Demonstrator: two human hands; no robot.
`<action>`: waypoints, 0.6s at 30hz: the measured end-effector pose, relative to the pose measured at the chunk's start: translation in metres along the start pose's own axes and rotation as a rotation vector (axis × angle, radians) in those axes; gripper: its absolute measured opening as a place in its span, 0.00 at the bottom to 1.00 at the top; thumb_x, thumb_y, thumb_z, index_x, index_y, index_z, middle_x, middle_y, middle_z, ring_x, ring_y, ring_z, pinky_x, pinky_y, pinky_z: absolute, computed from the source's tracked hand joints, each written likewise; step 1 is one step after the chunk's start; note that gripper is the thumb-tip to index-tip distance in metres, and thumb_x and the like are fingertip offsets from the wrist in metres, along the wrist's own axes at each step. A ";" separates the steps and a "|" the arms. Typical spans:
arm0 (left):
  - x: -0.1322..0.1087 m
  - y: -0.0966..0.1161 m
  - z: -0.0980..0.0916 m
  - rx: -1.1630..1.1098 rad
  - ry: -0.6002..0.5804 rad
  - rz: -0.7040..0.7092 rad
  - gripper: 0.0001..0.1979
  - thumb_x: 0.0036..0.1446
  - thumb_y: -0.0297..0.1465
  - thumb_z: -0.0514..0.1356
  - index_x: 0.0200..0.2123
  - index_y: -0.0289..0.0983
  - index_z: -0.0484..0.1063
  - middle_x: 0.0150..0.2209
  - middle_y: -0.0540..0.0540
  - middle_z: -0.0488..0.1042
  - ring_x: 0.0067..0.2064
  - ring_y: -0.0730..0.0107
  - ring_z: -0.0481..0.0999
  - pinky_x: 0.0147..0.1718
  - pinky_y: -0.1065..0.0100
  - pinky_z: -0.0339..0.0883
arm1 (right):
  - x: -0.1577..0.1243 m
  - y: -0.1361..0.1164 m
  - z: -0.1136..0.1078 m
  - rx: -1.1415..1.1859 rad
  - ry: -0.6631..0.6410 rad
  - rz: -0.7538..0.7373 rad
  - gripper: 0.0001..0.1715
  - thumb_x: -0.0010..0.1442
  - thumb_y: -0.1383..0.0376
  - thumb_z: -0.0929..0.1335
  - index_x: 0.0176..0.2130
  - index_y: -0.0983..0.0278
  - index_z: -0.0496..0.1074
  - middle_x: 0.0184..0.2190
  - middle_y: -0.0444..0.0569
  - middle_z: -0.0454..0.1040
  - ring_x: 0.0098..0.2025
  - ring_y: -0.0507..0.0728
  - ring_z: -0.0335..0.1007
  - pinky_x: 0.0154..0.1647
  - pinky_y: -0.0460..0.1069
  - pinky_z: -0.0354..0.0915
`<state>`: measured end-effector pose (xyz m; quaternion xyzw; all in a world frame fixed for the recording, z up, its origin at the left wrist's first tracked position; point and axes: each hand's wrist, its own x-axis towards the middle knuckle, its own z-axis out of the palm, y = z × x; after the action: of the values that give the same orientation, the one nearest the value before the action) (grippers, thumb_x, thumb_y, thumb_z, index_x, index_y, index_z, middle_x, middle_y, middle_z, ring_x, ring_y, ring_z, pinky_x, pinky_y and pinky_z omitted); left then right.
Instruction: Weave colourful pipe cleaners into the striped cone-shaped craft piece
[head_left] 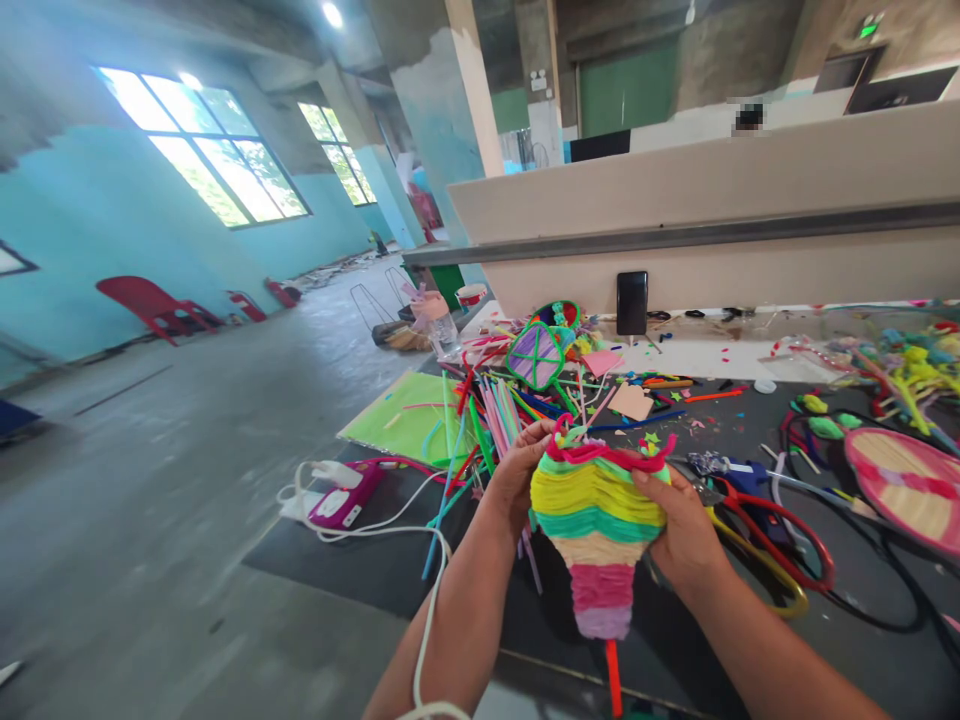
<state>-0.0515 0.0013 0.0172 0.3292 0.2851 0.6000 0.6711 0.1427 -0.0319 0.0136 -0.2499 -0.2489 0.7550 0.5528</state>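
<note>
A striped yarn craft piece [598, 515] is held up over the dark table, its wide top banded red, pale green, yellow and teal, narrowing through beige and magenta to lilac. A red-orange stick [614, 678] sticks out of its bottom end. My left hand [523, 470] grips the upper left edge, its fingers partly hidden behind the piece. On the right, my right hand [679, 520] pinches the upper right edge with the thumb on the front. Small green and pink bits show along the top edge.
Scissors [776, 530] with red and yellow handles and a pink oval piece [907, 480] lie right. A purple power strip [349, 495] with a white cable, straws [499, 415] and a green sheet [401, 415] are left. A phone [632, 303] leans against the partition.
</note>
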 end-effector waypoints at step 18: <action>0.005 -0.001 0.012 0.021 0.103 0.022 0.13 0.50 0.32 0.67 0.39 0.36 0.72 0.31 0.49 0.78 0.32 0.69 0.79 0.36 0.69 0.71 | 0.001 0.005 -0.004 -0.024 0.035 -0.035 0.20 0.45 0.67 0.76 0.42 0.60 0.79 0.36 0.50 0.82 0.41 0.63 0.78 0.45 0.58 0.72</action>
<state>-0.0409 0.0045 0.0241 0.3081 0.3217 0.6203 0.6456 0.1410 -0.0315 0.0075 -0.2654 -0.2524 0.7378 0.5670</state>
